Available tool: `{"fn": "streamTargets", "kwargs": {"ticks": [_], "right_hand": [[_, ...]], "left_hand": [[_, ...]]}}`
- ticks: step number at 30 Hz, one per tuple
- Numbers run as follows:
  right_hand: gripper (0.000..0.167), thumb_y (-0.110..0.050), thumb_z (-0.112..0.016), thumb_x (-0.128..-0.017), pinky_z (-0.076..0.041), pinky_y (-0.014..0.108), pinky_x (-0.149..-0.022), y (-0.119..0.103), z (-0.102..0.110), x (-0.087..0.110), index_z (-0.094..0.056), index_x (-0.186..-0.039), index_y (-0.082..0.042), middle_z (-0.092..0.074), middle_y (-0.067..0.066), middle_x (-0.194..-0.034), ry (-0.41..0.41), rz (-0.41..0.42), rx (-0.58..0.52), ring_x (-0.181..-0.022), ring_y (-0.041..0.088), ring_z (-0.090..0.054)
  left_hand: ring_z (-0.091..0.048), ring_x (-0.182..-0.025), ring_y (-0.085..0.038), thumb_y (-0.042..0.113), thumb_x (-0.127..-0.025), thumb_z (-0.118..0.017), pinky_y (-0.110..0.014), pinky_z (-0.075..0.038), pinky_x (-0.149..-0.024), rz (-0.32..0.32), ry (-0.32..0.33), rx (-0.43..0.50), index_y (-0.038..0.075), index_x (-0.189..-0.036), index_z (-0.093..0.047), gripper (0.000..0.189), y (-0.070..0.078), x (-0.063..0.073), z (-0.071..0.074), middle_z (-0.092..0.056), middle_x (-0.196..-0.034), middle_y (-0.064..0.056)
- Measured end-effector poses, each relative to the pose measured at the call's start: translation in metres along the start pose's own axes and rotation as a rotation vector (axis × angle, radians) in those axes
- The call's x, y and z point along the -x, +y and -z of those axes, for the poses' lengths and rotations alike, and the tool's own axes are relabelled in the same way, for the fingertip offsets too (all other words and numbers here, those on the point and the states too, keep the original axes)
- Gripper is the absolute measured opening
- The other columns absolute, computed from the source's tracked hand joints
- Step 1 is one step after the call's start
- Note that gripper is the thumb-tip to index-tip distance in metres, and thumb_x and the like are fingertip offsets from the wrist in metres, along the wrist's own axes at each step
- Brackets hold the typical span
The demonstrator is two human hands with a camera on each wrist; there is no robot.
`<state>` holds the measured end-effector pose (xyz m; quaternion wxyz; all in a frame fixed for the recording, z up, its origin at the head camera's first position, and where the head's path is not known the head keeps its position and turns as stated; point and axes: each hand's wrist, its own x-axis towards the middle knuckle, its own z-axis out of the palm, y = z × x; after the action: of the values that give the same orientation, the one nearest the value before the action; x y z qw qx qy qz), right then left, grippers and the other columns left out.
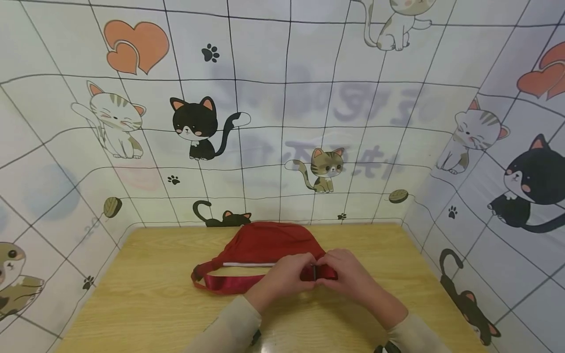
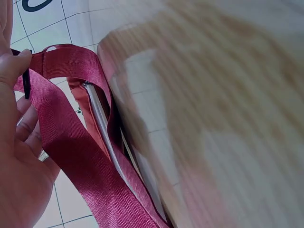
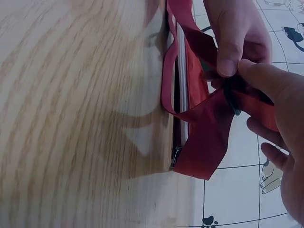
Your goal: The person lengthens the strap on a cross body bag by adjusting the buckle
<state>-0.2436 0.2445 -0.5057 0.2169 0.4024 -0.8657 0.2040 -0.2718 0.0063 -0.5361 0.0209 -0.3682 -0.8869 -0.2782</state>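
Note:
A red waist bag [image 1: 273, 240] lies on the wooden table with a white zipper [image 1: 249, 264] along its near side. Its shiny red strap [image 1: 234, 283] loops out in front of it. At the strap's right part sits a dark slider buckle [image 1: 315, 272], between both hands. My left hand [image 1: 287, 275] pinches the strap beside the slider, thumb on top. From the other side my right hand [image 1: 348, 275] grips the strap, its thumb tip meeting the left thumb in the right wrist view. There the strap [image 3: 204, 140] folds down below the slider [image 3: 232, 97].
The wooden tabletop [image 1: 154, 274] spreads around the bag. Behind and at both sides hang white gridded sheets [image 1: 260, 108] printed with cats, hearts and paws. Light reflects off the table near its front edge.

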Motion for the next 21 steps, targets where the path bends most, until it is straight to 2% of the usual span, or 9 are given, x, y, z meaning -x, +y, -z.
{"fn": "streamTargets", "kwargs": {"ticks": [2, 6, 9, 11, 17, 21], "right_hand": [[0.043, -0.018, -0.103, -0.077, -0.053, 0.047, -0.090, -0.001, 0.000, -0.001, -0.077, -0.111, -0.013, -0.076, -0.004, -0.107, 0.036, 0.002, -0.039, -0.099, 0.017, -0.067], [0.042, -0.003, -0.100, -0.078, -0.055, 0.033, -0.086, -0.003, 0.005, 0.000, -0.078, -0.113, -0.012, -0.075, -0.003, -0.109, 0.121, -0.056, -0.209, -0.097, 0.015, -0.066], [0.044, -0.002, -0.098, -0.080, -0.055, 0.028, -0.083, -0.002, 0.009, 0.002, -0.077, -0.117, -0.012, -0.074, -0.004, -0.113, 0.121, -0.124, -0.271, -0.099, 0.013, -0.065], [0.044, -0.007, -0.099, -0.082, -0.055, 0.030, -0.083, -0.003, 0.011, 0.001, -0.076, -0.120, -0.012, -0.075, -0.004, -0.114, 0.063, -0.152, -0.240, -0.098, 0.012, -0.064], [0.044, -0.030, -0.098, -0.086, -0.054, 0.046, -0.094, -0.010, 0.013, -0.007, -0.077, -0.121, -0.016, -0.079, -0.004, -0.113, -0.173, -0.199, 0.016, -0.099, 0.012, -0.069], [0.038, -0.032, -0.097, -0.087, -0.052, 0.047, -0.096, -0.014, 0.013, -0.012, -0.079, -0.116, -0.016, -0.079, -0.003, -0.110, -0.254, -0.219, 0.091, -0.100, 0.014, -0.071]], "left_hand": [[-0.065, -0.099, 0.000, 0.037, -0.095, -0.090, -0.023, -0.055, -0.088, 0.000, 0.006, 0.007, 0.026, -0.125, -0.066, 0.040, -0.001, 0.001, 0.001, -0.072, -0.114, 0.014], [-0.066, -0.101, -0.002, 0.035, -0.093, -0.093, -0.025, -0.055, -0.090, 0.023, 0.006, 0.027, 0.025, -0.122, -0.067, 0.040, -0.002, 0.002, 0.003, -0.072, -0.113, 0.014], [-0.065, -0.100, -0.003, 0.036, -0.092, -0.093, -0.027, -0.056, -0.090, 0.045, -0.003, 0.028, 0.024, -0.121, -0.069, 0.040, -0.003, 0.003, 0.003, -0.072, -0.112, 0.013], [-0.065, -0.101, -0.003, 0.038, -0.093, -0.093, -0.027, -0.056, -0.092, 0.050, -0.013, 0.018, 0.024, -0.122, -0.069, 0.041, -0.003, 0.003, 0.002, -0.072, -0.113, 0.013], [-0.063, -0.095, -0.001, 0.040, -0.094, -0.092, -0.025, -0.055, -0.087, 0.042, -0.028, 0.020, 0.024, -0.122, -0.068, 0.040, -0.002, 0.002, 0.003, -0.071, -0.110, 0.014], [-0.060, -0.091, 0.000, 0.040, -0.094, -0.091, -0.023, -0.053, -0.083, 0.041, -0.023, 0.035, 0.025, -0.119, -0.067, 0.037, -0.001, 0.002, 0.004, -0.069, -0.106, 0.016]]}}
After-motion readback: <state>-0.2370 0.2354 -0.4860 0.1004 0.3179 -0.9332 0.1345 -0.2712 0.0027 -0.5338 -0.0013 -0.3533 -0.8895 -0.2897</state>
